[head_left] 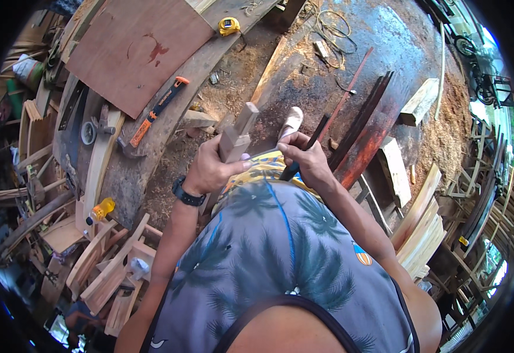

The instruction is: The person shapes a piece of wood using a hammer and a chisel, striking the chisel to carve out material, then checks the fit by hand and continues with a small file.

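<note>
My left hand [210,169] is closed around a pale wooden piece [233,143] with a narrower, stepped tenon end pointing away from me. A dark watch is on that wrist. Close by on the right, my right hand [305,157] has its fingers wrapped round a slim dark bar-like tool [314,140], held at a slant. The tool's lower end lies against my clothing, and I cannot make out its exact kind. A small gap separates the two hands, both in front of my waist. Just beyond them a light-coloured shoe [292,120] shows on the ground.
On the bench [168,141] at left lie an orange-and-black claw hammer [158,115], a reddish-brown plywood sheet [133,53], a yellow tape measure [228,26] and a yellow bottle [103,208]. Dark beams [365,129] and timber blocks [419,101] lie right. Wooden frames [110,265] crowd the lower left.
</note>
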Action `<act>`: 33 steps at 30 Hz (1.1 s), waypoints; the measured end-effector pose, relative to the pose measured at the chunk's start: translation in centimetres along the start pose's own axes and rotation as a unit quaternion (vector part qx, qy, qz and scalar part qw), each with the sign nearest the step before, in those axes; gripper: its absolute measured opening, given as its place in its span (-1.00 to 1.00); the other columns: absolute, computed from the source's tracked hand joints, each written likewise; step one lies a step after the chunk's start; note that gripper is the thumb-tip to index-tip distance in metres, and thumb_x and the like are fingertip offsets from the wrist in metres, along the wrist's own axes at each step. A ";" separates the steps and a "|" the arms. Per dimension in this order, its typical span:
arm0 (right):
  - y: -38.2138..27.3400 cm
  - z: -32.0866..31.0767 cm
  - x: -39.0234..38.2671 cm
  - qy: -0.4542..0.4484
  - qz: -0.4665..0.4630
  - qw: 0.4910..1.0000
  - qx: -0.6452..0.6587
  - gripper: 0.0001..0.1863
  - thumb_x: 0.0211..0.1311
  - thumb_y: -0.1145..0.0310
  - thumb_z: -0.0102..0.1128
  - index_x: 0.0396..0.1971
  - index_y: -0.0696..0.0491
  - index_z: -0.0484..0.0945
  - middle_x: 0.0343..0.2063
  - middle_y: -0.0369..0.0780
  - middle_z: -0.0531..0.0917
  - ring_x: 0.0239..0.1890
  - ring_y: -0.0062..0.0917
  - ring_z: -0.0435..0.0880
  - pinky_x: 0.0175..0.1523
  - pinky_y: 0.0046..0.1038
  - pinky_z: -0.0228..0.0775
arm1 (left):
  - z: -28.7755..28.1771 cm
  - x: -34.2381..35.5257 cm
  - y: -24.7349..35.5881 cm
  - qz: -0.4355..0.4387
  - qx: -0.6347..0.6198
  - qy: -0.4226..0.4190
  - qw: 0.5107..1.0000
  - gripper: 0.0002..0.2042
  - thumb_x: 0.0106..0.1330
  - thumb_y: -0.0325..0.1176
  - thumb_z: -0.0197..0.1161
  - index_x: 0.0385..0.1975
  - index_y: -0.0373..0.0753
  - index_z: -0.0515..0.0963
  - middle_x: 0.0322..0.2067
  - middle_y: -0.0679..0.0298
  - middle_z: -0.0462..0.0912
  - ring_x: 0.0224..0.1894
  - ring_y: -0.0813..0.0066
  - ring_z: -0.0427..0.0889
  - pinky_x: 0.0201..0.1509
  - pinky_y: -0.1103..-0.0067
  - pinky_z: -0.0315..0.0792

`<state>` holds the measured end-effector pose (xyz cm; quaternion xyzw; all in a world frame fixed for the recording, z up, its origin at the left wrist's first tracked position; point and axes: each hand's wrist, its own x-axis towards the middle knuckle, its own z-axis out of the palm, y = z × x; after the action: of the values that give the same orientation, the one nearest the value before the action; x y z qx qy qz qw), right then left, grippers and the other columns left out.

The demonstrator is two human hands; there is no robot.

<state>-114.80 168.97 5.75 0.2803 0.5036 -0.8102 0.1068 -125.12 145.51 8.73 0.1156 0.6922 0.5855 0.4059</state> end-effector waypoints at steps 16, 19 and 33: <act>-13.4 -22.4 6.6 0.039 -0.110 0.978 0.174 -0.30 0.05 0.58 0.37 0.25 0.23 0.31 -0.15 -0.18 0.60 -0.43 -0.66 0.60 -0.36 -0.58 0.48 | 17.6 25.9 11.8 -0.031 0.315 -0.149 0.937 -0.39 0.01 -0.01 0.51 -0.11 -0.40 0.52 -0.19 -0.15 0.69 -0.08 -0.03 0.70 -0.01 0.30 0.54; -16.3 -24.7 8.1 0.023 -0.132 0.973 0.189 -0.29 0.02 0.62 0.34 0.24 0.19 0.29 -0.21 -0.19 0.61 -0.42 -0.61 0.63 -0.37 -0.57 0.48 | 19.5 28.8 13.5 -0.026 0.281 -0.180 0.942 -0.39 0.01 -0.06 0.49 -0.05 -0.39 0.52 -0.17 -0.09 0.68 -0.08 0.06 0.69 0.01 0.31 0.51; -25.3 -32.4 17.6 0.052 -0.132 0.974 0.178 -0.25 -0.08 0.54 0.44 0.19 0.15 0.32 -0.15 -0.11 0.64 -0.34 -0.54 0.63 -0.31 -0.54 0.46 | 20.9 43.9 18.8 -0.040 0.240 -0.255 0.936 -0.35 -0.04 -0.15 0.54 0.04 -0.39 0.52 -0.14 -0.03 0.69 -0.06 0.13 0.68 0.07 0.37 0.48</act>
<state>-129.54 211.14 4.13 0.2675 0.3890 -0.8780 -0.0787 -144.79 193.78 7.28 0.3274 0.6898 0.3359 0.5515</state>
